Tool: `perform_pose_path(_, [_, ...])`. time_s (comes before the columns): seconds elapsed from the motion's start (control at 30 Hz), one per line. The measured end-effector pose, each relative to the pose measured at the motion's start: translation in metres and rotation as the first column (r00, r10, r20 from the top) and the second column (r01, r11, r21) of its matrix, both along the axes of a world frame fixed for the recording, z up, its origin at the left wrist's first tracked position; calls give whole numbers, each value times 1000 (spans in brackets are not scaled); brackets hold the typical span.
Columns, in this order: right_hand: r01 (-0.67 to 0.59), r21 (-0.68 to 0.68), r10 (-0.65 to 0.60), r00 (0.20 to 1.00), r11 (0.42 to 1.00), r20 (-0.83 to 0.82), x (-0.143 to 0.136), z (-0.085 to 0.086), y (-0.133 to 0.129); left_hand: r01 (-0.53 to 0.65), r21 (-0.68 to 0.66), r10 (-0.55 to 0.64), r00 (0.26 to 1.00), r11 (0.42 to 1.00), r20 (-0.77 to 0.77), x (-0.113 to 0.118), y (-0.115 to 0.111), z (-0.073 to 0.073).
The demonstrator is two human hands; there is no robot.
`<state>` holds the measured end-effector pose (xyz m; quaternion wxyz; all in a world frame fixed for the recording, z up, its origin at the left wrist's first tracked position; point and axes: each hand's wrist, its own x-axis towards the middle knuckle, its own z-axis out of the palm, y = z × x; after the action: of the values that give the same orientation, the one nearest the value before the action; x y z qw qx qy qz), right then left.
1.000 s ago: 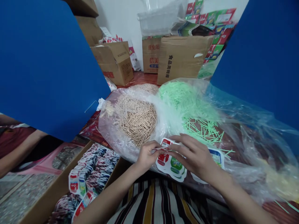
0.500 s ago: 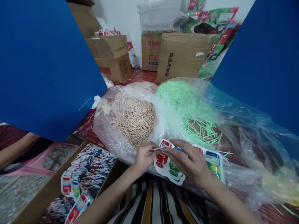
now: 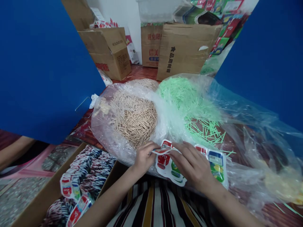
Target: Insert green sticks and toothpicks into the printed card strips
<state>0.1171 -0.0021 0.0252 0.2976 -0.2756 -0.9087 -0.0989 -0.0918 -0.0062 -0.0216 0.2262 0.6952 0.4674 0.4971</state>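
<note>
Between my two hands a small printed packet (image 3: 163, 151) is held nearly edge-on. My left hand (image 3: 144, 159) pinches its left end with closed fingers. My right hand (image 3: 195, 167) grips the other end, its thumb side hidden by the fingers. Just under them lies a stack of bottle-shaped cola packets (image 3: 163, 163) in red, green and white. To the right of my right hand rests a blue, green and yellow packet (image 3: 216, 165), partly covered by that hand. Beyond the hands, brown sticks (image 3: 139, 121) and light green sticks (image 3: 177, 94) are heaped on clear plastic bags.
At lower left a cardboard box (image 3: 30, 205) holds rows of packets (image 3: 94, 164). Cartons (image 3: 187, 52) stand at the back. Blue panels (image 3: 47, 69) flank both sides. Another person's arm (image 3: 17, 151) shows at far left. Clear plastic (image 3: 248, 135) spreads over the right side.
The held packet has tilted and shows more of its printed face. Both hands stay in nearly the same place. The view has shifted slightly, moving the background upward.
</note>
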Motion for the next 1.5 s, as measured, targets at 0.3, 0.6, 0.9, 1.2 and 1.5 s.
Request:
perform_pose_path(0.3, [22,-6,-22,999,1000,-29,-4,3,-3,10,63,-9,1000,998,-9,0,3,-3])
perform_pose_path(0.6, [50,30,-52,996,998,78,-9,12,-7,17,106,-6,994,994,-110,1,4,0])
perform_pose_path(0.9, [105,-144,-122,986,984,-112,-4,17,3,62,-153,-54,997,986,53,20,11,18])
perform_pose_path(1.2, [126,-733,-408,886,668,-220,11,23,15,448,-640,-138,870,624,474,21,12,33])
perform_pose_path(1.5, [47,-818,-382,899,573,-215,14,15,21,337,-567,19,849,752,529,35,12,23])
